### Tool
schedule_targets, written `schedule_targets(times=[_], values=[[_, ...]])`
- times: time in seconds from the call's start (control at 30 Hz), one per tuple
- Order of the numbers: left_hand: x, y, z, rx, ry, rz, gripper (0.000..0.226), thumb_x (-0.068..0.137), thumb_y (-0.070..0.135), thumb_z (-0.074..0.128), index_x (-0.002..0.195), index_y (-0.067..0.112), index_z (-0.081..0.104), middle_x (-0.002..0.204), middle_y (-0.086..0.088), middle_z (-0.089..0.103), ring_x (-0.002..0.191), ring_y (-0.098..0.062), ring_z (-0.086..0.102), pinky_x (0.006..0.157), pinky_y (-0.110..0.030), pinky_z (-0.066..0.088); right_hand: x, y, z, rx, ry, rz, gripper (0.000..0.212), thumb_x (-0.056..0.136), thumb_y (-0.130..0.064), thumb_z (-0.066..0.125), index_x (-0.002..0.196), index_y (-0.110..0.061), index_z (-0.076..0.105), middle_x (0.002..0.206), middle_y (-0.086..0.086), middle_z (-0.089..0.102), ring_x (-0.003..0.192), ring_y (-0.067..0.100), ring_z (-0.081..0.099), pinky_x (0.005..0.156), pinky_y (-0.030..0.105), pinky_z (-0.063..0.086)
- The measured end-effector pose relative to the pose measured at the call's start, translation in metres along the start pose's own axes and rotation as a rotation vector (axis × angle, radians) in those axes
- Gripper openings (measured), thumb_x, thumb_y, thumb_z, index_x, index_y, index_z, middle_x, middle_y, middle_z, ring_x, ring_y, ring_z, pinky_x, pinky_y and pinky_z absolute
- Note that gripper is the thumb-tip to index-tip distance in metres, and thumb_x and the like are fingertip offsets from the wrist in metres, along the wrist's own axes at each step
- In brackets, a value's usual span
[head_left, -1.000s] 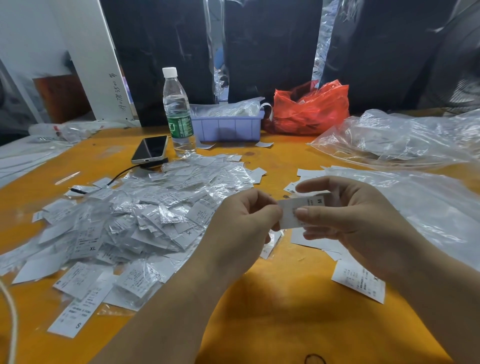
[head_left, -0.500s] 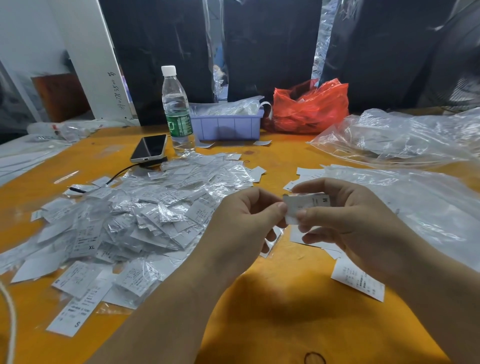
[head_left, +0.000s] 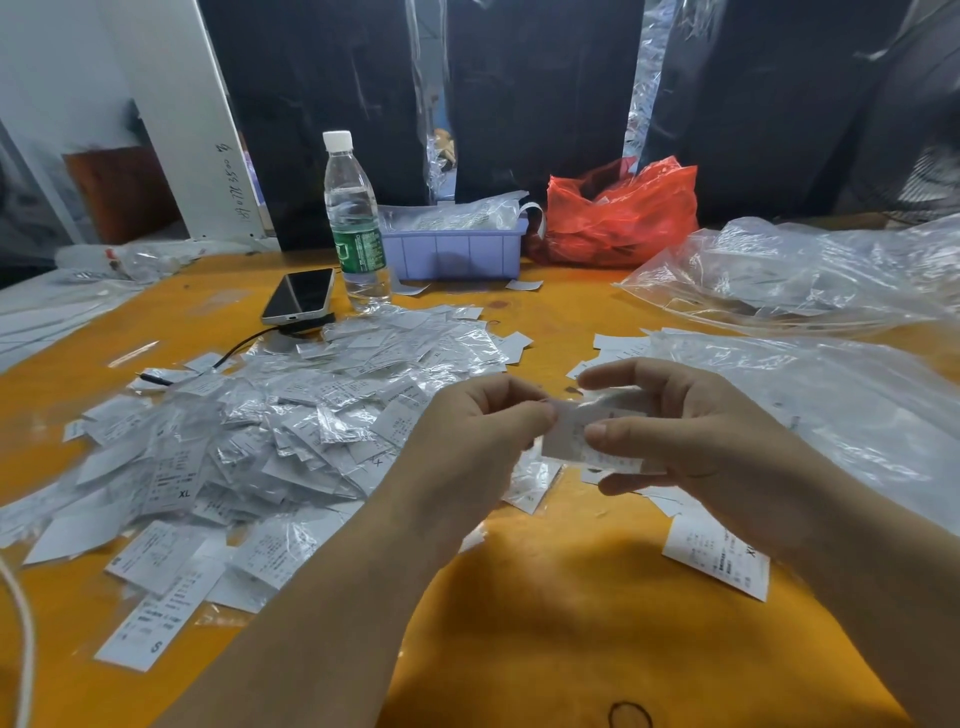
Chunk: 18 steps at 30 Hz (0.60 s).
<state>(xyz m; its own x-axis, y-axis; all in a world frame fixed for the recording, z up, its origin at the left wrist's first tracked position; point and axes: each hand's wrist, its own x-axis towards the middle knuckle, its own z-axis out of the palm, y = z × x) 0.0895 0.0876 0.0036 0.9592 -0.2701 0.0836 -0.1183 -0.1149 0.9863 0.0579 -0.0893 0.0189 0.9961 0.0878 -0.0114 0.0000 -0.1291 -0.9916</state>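
We find the left hand (head_left: 467, 441) and right hand (head_left: 691, 447) each pinching one end of a tag (head_left: 569, 444), held above the table (head_left: 545, 597), just right of the pile (head_left: 260, 441). We judge the sleeving step is in hand. The next move calls for steady sliding.

Orange table (head_left: 545, 597): a capped water bottle (head_left: 356, 218) is stood at 11 o'clock. A smartphone (head_left: 300, 295) is laid just beside it, at 10 o'clock. A lilac plastic tray (head_left: 457, 252) is set at 12 o'clock, a red plastic bag (head_left: 623, 215) at 1 o'clock, and clear plastic bags (head_left: 810, 280) are heaped at 2 o'clock.

small white printed label (head_left: 582, 434), blurred, pinched between both hands
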Motion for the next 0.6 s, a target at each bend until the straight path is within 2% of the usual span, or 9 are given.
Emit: schedule_targets(times=[0.13,0.2,0.27,0.37,0.47,0.53,0.6], values=[[0.004,0.0,-0.008,0.067,0.112,-0.032,0.016,0.093,0.014,0.061,0.08,0.011,0.07,0.052,0.014,0.061,0.046,0.005,0.05,0.045,-0.012,0.039,0.004,0.002,-0.007,-0.126,0.093,-0.062,0.034,0.08,-0.003,0.073,0.11,-0.015,0.064,0.082,0.005,0.073,0.074,0.021,0.068,0.068,0.037,0.06],[0.006,-0.002,-0.014,0.186,0.187,-0.012,0.016,0.09,0.019,0.063,0.076,0.016,0.07,0.06,0.009,0.065,0.046,0.006,0.05,0.043,-0.011,0.04,0.006,0.005,-0.013,-0.38,0.217,-0.142,0.027,0.084,-0.008,0.07,0.106,-0.023,0.065,0.082,0.0,0.072,0.072,0.017,0.068,0.067,0.036,0.058],[0.009,-0.007,-0.018,0.38,0.265,-0.001,0.014,0.087,0.023,0.064,0.074,0.022,0.068,0.068,0.005,0.067,0.052,0.001,0.054,0.046,-0.02,0.043,0.008,0.008,-0.018,-0.631,0.278,-0.196,0.024,0.085,-0.013,0.067,0.101,-0.031,0.064,0.082,-0.008,0.07,0.071,0.009,0.065,0.067,0.031,0.055],[0.012,-0.013,-0.022,0.539,0.327,-0.078,0.008,0.082,0.022,0.063,0.076,0.025,0.066,0.072,0.006,0.064,0.067,-0.011,0.059,0.055,-0.026,0.044,0.01,0.016,-0.018,-0.858,0.224,-0.161,0.032,0.085,-0.018,0.064,0.114,-0.032,0.059,0.093,-0.015,0.062,0.079,0.005,0.061,0.071,0.028,0.053],[0.014,-0.015,-0.024,0.63,0.372,-0.129,0.014,0.081,0.021,0.065,0.09,0.03,0.06,0.081,0.01,0.058,0.07,-0.01,0.058,0.056,-0.026,0.043,0.011,0.025,-0.016,-1.04,0.118,-0.05,0.053,0.083,-0.022,0.061,0.133,-0.036,0.047,0.116,-0.015,0.054,0.099,0.006,0.054,0.082,0.028,0.05],[0.014,-0.015,-0.025,0.681,0.397,-0.133,0.02,0.081,0.021,0.064,0.096,0.032,0.056,0.084,0.01,0.056,0.07,-0.009,0.056,0.055,-0.025,0.043,0.012,0.028,-0.015,-1.106,0.083,-0.008,0.058,0.084,-0.023,0.058,0.138,-0.038,0.042,0.128,-0.014,0.05,0.111,0.008,0.049,0.09,0.029,0.048],[0.012,-0.013,-0.022,0.696,0.387,-0.116,0.018,0.082,0.023,0.063,0.095,0.033,0.056,0.082,0.011,0.056,0.069,-0.007,0.055,0.054,-0.025,0.042,0.012,0.029,-0.016,-1.101,0.087,-0.042,0.053,0.086,-0.02,0.058,0.135,-0.036,0.047,0.121,-0.015,0.053,0.106,0.007,0.052,0.089,0.029,0.049]])
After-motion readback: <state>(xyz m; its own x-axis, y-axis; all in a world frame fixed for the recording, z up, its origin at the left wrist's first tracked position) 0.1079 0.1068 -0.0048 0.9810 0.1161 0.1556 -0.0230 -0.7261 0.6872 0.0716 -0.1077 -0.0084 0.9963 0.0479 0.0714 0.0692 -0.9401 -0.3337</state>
